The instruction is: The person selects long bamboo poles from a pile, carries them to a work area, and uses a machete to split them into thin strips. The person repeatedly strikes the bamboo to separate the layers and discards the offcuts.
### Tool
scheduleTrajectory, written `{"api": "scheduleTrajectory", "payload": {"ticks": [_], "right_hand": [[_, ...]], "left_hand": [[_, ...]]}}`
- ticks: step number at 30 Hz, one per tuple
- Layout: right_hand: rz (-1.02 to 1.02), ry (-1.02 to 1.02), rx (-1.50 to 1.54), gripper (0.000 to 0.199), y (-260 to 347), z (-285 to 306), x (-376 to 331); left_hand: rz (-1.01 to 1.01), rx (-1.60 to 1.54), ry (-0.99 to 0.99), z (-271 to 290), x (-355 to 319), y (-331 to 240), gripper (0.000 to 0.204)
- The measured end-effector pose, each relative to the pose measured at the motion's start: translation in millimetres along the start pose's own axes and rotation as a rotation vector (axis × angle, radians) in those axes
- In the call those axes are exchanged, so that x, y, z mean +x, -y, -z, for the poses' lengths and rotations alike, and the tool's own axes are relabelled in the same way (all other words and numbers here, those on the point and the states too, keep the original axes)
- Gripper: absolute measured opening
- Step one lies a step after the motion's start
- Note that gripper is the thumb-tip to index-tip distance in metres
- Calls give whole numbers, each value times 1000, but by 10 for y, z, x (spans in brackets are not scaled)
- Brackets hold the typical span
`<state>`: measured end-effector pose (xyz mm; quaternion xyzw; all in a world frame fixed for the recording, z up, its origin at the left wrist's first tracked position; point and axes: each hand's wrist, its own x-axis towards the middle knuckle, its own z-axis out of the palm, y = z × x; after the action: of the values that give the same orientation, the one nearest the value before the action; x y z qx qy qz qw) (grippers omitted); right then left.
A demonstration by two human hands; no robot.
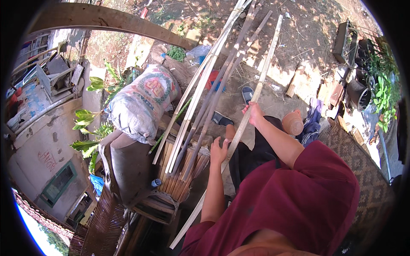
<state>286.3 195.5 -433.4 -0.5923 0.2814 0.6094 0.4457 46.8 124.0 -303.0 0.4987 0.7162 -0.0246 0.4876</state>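
Observation:
A long, pale bamboo strip runs slantwise past my body, from the ground at the far side down to the lower left. My right hand is closed around it, above my knees. Beside the strip, my left hand has its thumb and fingers apart; whether the palm touches the strip is hard to see. Just left of that hand, several more long bamboo strips lie with their near ends on a seat of bamboo slats. A thin green stick lies among them.
A stuffed printed sack rests left of the strips, by a grey padded backrest and a leafy plant. Right of me are an orange-brown basket, purple cloth and a woven mat. A wooden beam crosses the upper left.

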Motion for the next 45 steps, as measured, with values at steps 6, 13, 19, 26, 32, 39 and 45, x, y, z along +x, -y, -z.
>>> {"api": "scheduleTrajectory", "payload": {"ticks": [6,13,19,26,32,39,45], "right_hand": [[18,17,-54,18,-317,160,432],[-134,111,-150,26,-771,562,752],[-223,120,-86,33,-912,854,1044],[-198,73,-246,34,-1028,913,1090],[-185,96,-270,32,-1075,1014,1080],[-170,86,-314,30,-1127,1016,1164],[-166,107,-306,28,-1129,959,1101]], "left_hand": [[71,264,-154,-429,1531,697,66],[11,712,-220,-856,2819,1320,106],[-21,878,-155,-1035,3349,1766,117],[-108,732,-225,-1228,3255,2020,86],[-107,690,-282,-959,3057,1684,77],[-185,613,-645,-678,3313,1960,75],[-205,660,-214,-1046,3391,2023,57]]}}
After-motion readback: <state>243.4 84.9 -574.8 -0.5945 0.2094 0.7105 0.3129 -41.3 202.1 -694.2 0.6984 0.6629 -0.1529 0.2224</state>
